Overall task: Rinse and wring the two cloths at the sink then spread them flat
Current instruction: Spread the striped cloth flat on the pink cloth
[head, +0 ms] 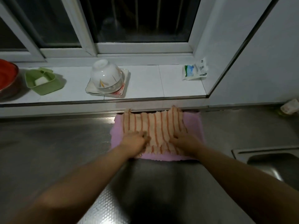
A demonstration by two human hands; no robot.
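A pink cloth (pixel 195 126) lies spread flat on the steel counter against the back ledge. On top of it lies a cream cloth with orange stripes (pixel 155 125), also spread out. My left hand (pixel 135 142) rests on the striped cloth's near left part, its fingers curled against the fabric. My right hand (pixel 184 142) presses the near right part of the same cloth with its fingers down on it. The near edge of the striped cloth is partly hidden by both hands.
The sink basin (pixel 273 164) is at the right. On the tiled sill stand an upturned white bowl (pixel 105 75) on a square plate (pixel 124 88), a green soap dish (pixel 42 81), a red bowl (pixel 7 75) and a plastic packet (pixel 195 70). The steel counter (pixel 56 143) stretches left.
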